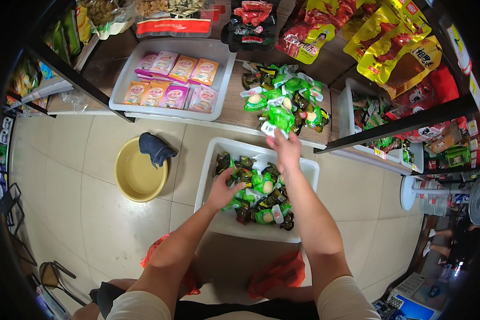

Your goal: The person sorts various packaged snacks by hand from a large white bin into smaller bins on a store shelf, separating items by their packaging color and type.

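Above the front edge of the wooden shelf, my right hand [289,152] pinches a green egg-snack packet [281,118] by its white end, which bears a barcode. Behind that packet lies a loose pile of green and dark brown egg-snack packets [298,84] on the shelf board. My left hand [223,190] is over the left side of a white plastic bin [250,232] on the floor, thumb and fingers apart. More of the same packets [266,186] fill the bin's middle, close to those fingers; whether they touch is hard to tell.
Left of the pile, a translucent tray [118,102] holds several drink sachets [175,97]. A yellow basin [142,188] with a dark cloth [156,148] on its rim stands on the tiled floor. Black shelf posts [400,124] flank the bay. Red plastic bags [280,276] are near my legs.
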Demonstrator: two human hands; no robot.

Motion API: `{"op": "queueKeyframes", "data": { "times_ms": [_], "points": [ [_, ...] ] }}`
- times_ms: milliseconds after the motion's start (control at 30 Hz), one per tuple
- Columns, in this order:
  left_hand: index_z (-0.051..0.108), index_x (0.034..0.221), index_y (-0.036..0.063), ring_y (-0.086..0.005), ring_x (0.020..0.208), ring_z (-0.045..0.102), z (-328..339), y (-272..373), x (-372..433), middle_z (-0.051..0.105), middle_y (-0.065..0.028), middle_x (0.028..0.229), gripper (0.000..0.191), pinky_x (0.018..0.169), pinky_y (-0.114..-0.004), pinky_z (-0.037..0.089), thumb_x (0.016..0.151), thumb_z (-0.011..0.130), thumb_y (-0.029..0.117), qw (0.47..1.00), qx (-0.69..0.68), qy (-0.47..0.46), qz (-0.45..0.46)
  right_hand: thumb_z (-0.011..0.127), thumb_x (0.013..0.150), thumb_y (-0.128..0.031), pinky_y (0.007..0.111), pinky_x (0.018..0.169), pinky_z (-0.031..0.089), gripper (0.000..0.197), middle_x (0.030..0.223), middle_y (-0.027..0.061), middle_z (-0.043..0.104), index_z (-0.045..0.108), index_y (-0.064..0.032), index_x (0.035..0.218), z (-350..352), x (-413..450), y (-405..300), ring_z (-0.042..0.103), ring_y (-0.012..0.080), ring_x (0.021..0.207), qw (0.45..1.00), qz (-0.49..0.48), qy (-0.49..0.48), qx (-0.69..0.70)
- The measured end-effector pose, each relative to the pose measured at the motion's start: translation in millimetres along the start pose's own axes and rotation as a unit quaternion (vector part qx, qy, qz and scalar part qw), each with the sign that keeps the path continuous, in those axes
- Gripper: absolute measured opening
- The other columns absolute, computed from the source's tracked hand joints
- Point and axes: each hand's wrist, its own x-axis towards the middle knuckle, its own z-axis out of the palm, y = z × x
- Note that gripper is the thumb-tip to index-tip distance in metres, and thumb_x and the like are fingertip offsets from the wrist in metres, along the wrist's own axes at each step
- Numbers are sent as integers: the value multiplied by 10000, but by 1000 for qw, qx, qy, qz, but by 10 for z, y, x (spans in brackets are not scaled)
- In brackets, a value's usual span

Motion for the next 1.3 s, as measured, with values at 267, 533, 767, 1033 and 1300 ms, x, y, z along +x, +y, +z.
{"op": "queueKeyframes", "data": {
  "times_ms": [267, 533, 767, 1033, 1300],
  "points": [
    [378, 1024, 73, -285, 971, 344, -33, -174, -129, 379, -115, 1042, 471, 834, -333, 290, 599, 578, 105, 942, 305, -37, 138, 472, 723, -56, 218, 469, 450, 182, 737, 138, 522, 395, 41, 856, 212, 667, -405, 535, 164, 587, 998, 5, 41, -41],
    [308, 1081, 83, -326, 1029, 238, -64, -89, -259, 233, -172, 1127, 536, 859, -378, 240, 588, 513, 33, 911, 402, -54, 68, 515, 698, -63, 204, 476, 437, 168, 703, 102, 503, 428, 39, 799, 188, 902, -596, 510, 141, 549, 997, 5, 76, -34],
    [262, 1114, 71, -339, 1034, 218, -73, -116, -246, 183, -199, 1128, 544, 855, -374, 256, 613, 470, 29, 858, 497, -60, 115, 560, 662, -68, 210, 582, 435, 347, 772, 99, 496, 401, 102, 918, 72, 908, -544, 504, 151, 660, 996, -63, 36, -57],
    [314, 1089, 96, -319, 956, 297, -52, -71, -237, 256, -148, 1059, 542, 795, -347, 329, 590, 527, 77, 876, 466, -102, 72, 540, 667, -74, 216, 582, 441, 380, 788, 111, 501, 384, 87, 974, 83, 689, -577, 507, 140, 650, 975, -114, 4, -190],
    [355, 1064, 71, -328, 944, 320, -66, -153, -246, 295, -118, 1087, 454, 764, -343, 363, 623, 446, 15, 766, 605, -209, 59, 542, 651, -213, 280, 653, 397, 309, 839, 75, 485, 471, -47, 902, -583, -334, 124, 475, 181, 755, 785, -171, -256, -537]
  ]
}}
